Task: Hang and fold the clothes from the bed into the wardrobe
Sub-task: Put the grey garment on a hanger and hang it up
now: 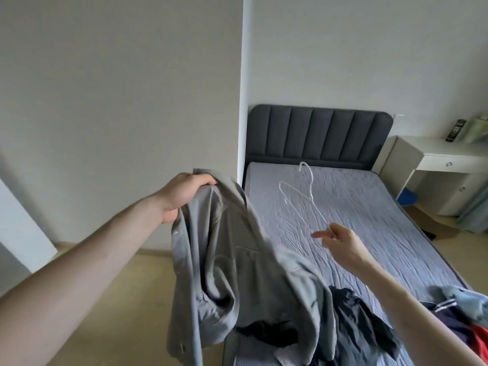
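My left hand [182, 192] grips the top of a grey garment [224, 273] and holds it up beside the bed; the cloth hangs down and drapes over the bed's near corner. My right hand [340, 244] pinches the lower end of a thin white wire hanger [303, 199], which is raised above the mattress [383, 233] with its hook pointing toward the headboard. A dark garment [361, 328] lies crumpled on the bed's near end. More clothes, blue, navy and red [464, 313], are piled at the right edge.
A dark padded headboard [317, 136] stands against the far wall. A white panel [241, 101] rises left of the bed. A white desk [449, 159] with a drawer and small items sits at the right. Wooden floor [132, 299] lies below on the left.
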### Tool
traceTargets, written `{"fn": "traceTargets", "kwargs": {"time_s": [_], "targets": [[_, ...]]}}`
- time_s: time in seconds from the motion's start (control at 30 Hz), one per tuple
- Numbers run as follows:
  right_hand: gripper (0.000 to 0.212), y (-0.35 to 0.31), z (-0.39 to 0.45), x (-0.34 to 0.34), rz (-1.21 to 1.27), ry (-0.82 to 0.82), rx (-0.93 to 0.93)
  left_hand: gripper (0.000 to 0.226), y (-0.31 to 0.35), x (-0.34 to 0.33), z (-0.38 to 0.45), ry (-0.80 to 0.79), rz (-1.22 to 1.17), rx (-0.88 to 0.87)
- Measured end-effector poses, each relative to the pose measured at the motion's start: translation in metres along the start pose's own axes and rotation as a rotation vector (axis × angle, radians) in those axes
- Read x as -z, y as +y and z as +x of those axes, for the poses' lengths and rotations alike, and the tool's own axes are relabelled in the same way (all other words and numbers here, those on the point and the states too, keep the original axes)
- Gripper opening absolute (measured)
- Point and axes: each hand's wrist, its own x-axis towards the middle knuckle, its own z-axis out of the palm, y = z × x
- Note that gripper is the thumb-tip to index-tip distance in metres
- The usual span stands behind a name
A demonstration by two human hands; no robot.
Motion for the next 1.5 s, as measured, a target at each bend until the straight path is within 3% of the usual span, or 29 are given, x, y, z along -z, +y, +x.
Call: {"fn": "traceTargets", "kwargs": {"time_s": [0.07,0.17,0.23,0.37,0.5,0.63,0.73,0.87,0.97,1.07,1.13,1.23,1.3,1.4,1.5], "targets": [[0.019,-0.017,-0.013,-0.015,-0.01,-0.105,0.071,0.027,0.007,-0.01,-0.004,-0.039,0.008,-0.009],[0.059,-0.047,-0.032,-0.054,-0.028,-0.259,0.118,0.014,0.021,-0.026,-0.007,-0.066,0.023,-0.038],[0.073,-0.061,-0.035,-0.086,-0.045,-0.282,0.137,0.019,0.031,-0.032,-0.004,-0.061,0.031,-0.057],[0.044,-0.074,-0.028,-0.124,0.043,-0.144,0.137,0.026,0.044,-0.029,-0.005,-0.045,0.096,-0.076],[0.031,-0.072,-0.006,-0.103,0.137,-0.05,0.047,0.02,0.041,0.003,-0.002,0.01,0.285,-0.147],[0.035,-0.075,0.011,-0.064,0.54,-0.102,-0.157,0.018,0.021,0.038,0.009,0.097,0.526,-0.196],[0.033,-0.088,0.014,-0.048,0.77,-0.29,-0.229,0.028,-0.002,0.05,0.026,0.209,0.691,-0.229],[0.028,-0.106,0.011,-0.044,0.971,-0.416,-0.19,0.027,-0.03,0.048,0.046,0.28,0.842,-0.277],[0.029,-0.111,0.007,-0.047,1.013,-0.384,-0.153,0.017,-0.043,0.036,0.049,0.284,0.884,-0.323],[0.033,-0.115,0.003,-0.049,1.012,-0.329,-0.088,0.034,-0.044,0.011,0.026,0.333,0.79,-0.407],[0.036,-0.116,0.0,-0.052,0.974,-0.288,-0.055,0.027,-0.038,-0.013,-0.003,0.218,0.619,-0.437],[0.038,-0.119,-0.003,-0.058,0.874,-0.211,-0.016,0.037,-0.032,-0.045,-0.044,-0.26,0.508,-0.281],[0.038,-0.121,-0.003,-0.059,0.81,-0.175,0.014,0.038,-0.042,-0.058,-0.051,-0.445,0.501,-0.225],[0.034,-0.123,0.0,-0.055,0.77,-0.153,0.025,0.013,-0.062,-0.054,-0.029,-0.384,0.532,-0.223],[0.021,-0.124,0.0,-0.044,0.79,-0.226,-0.005,0.025,-0.08,-0.033,0.004,-0.209,0.505,-0.151]]}}
